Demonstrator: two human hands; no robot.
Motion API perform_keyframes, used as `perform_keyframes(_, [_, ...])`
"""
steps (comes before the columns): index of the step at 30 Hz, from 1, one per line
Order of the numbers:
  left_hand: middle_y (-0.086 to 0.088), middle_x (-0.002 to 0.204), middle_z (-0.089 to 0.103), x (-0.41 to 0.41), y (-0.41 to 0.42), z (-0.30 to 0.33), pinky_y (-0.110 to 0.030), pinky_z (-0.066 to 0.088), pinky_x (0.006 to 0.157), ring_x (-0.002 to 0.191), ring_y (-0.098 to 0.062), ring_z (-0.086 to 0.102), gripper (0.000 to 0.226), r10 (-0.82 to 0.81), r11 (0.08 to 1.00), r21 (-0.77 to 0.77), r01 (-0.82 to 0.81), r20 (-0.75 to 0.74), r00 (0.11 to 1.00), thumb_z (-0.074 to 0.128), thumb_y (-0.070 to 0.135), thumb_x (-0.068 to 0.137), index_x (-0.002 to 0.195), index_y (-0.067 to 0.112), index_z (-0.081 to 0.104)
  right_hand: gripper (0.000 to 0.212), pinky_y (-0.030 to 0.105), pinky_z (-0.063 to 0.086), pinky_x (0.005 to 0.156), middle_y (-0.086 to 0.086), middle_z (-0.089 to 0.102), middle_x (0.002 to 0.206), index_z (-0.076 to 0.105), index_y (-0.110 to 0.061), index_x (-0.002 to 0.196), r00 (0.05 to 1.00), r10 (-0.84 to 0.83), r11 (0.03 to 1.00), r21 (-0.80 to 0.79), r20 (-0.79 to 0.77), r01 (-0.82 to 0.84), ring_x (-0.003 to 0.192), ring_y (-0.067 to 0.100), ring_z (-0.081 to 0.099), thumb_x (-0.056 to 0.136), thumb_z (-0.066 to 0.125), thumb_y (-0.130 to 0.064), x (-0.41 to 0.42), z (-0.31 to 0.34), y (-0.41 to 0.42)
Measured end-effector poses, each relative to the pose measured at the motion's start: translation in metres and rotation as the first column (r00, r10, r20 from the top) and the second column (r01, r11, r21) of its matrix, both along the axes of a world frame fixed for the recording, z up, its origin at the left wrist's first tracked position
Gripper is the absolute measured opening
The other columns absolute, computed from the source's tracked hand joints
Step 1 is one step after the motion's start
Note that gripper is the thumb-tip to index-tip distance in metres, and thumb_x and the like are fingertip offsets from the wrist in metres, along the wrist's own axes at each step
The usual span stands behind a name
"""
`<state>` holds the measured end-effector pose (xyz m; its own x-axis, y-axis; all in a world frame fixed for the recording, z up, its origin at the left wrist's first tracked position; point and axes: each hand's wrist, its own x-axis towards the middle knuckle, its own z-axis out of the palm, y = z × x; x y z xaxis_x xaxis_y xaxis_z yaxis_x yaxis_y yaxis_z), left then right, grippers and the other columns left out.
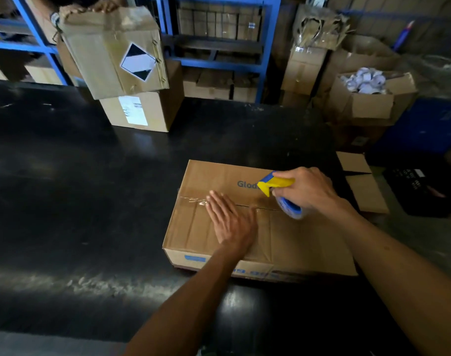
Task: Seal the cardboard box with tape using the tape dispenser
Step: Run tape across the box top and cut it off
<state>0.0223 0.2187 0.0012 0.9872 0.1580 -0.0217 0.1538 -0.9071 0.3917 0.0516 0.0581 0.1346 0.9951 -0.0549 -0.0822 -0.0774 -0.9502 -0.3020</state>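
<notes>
A flat brown cardboard box (291, 235) with blue print lies on the black table, its top flaps closed. Clear tape (193, 200) covers the left part of the centre seam. My left hand (231, 222) lies flat, fingers together, pressing on the seam over the tape. My right hand (309, 190) grips a blue and yellow tape dispenser (278, 186) held against the box top along the seam, to the right of my left hand. Its blue roll (292, 209) touches the cardboard.
The black table (78, 188) stretches left and forward. At its far edge another person's hands hold a tilted box (111, 52) above a labelled box (144, 111). Blue shelving (219, 62) stands behind. Open cartons (368, 98) and flat cardboard (365, 183) sit to the right.
</notes>
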Motion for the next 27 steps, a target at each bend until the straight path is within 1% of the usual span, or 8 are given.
perform_keyframes(4, [-0.034,0.159,-0.002,-0.010,-0.065,-0.009,-0.054,-0.008,0.120,0.149,-0.046,-0.005,0.106,-0.050,0.999,-0.012,0.050,-0.057,0.997,0.009,0.072,0.085,0.152,-0.010,0.008,0.056,0.035,0.051,0.079,0.000,0.069,0.114,0.060,-0.045,0.129,0.997,-0.077,0.997,0.032,0.024,0.077,0.099,0.023,0.061,0.075,0.071,-0.056,-0.004,0.006,-0.030])
perform_keyframes(9, [-0.038,0.157,0.000,-0.011,-0.073,-0.019,-0.058,-0.004,0.120,0.148,-0.051,-0.005,0.109,-0.069,0.982,0.171,0.082,-0.082,0.994,0.014,0.077,0.087,0.151,-0.011,0.007,0.057,0.034,0.051,0.080,-0.002,0.069,0.115,0.062,-0.043,0.127,0.996,-0.078,0.992,0.101,-0.031,0.081,0.097,0.018,0.061,0.073,0.073,-0.056,-0.015,0.004,-0.067])
perform_keyframes(13, [-0.038,0.158,-0.002,0.001,-0.070,-0.018,-0.057,-0.005,0.120,0.148,-0.049,-0.007,0.115,-0.113,0.957,0.251,0.145,-0.137,0.984,0.001,0.081,0.082,0.152,-0.010,0.003,0.057,0.030,0.046,0.075,-0.004,0.068,0.113,0.063,-0.044,0.126,0.998,-0.057,0.984,0.167,-0.026,0.060,0.094,0.015,0.059,0.072,0.075,-0.057,-0.016,0.003,-0.078])
perform_keyframes(17, [-0.034,0.160,-0.005,0.028,-0.049,-0.017,-0.052,-0.005,0.122,0.149,-0.045,-0.009,0.127,-0.245,0.923,0.268,0.276,-0.144,0.959,-0.008,0.089,0.071,0.153,-0.008,0.003,0.057,0.032,0.052,0.078,-0.008,0.070,0.109,0.062,-0.046,0.126,0.999,-0.031,0.984,0.172,-0.015,0.033,0.093,0.014,0.062,0.072,0.072,-0.062,-0.016,0.000,-0.085])
perform_keyframes(20, [-0.029,0.161,-0.010,0.038,-0.040,-0.011,-0.054,-0.004,0.122,0.150,-0.042,-0.012,0.132,-0.301,0.896,0.276,0.348,-0.201,0.932,-0.013,0.092,0.065,0.155,-0.004,0.000,0.056,0.034,0.052,0.080,-0.009,0.070,0.108,0.061,-0.047,0.126,0.999,-0.039,0.978,0.203,-0.007,0.040,0.094,0.014,0.062,0.072,0.072,-0.060,-0.021,0.004,-0.099])
perform_keyframes(23, [-0.026,0.161,-0.015,0.020,-0.091,0.001,-0.060,-0.011,0.118,0.149,-0.040,-0.018,0.125,-0.297,0.928,0.172,0.331,-0.197,0.934,0.014,0.093,0.073,0.155,0.002,-0.005,0.059,0.034,0.050,0.089,-0.007,0.067,0.121,0.062,-0.047,0.125,0.992,-0.123,0.942,0.314,0.000,0.117,0.107,0.019,0.060,0.067,0.074,-0.058,-0.021,0.013,-0.117])
perform_keyframes(25, [-0.027,0.160,-0.020,0.000,-0.141,0.005,-0.059,-0.014,0.117,0.148,-0.040,-0.022,0.138,-0.290,0.951,0.036,0.307,-0.244,0.925,0.018,0.100,0.061,0.155,0.003,-0.009,0.061,0.033,0.046,0.094,-0.005,0.062,0.132,0.062,-0.049,0.124,0.983,-0.184,0.916,0.363,0.004,0.170,0.119,0.023,0.055,0.065,0.074,-0.058,-0.018,0.020,-0.129])
perform_keyframes(27, [-0.030,0.157,-0.025,-0.013,-0.173,0.004,-0.059,-0.018,0.116,0.146,-0.041,-0.027,0.149,-0.248,0.964,0.023,0.265,-0.277,0.928,0.021,0.105,0.050,0.154,0.004,-0.013,0.063,0.034,0.044,0.099,-0.005,0.059,0.137,0.062,-0.048,0.125,0.981,-0.195,0.912,0.371,0.014,0.175,0.125,0.024,0.051,0.065,0.074,-0.057,-0.018,0.023,-0.138])
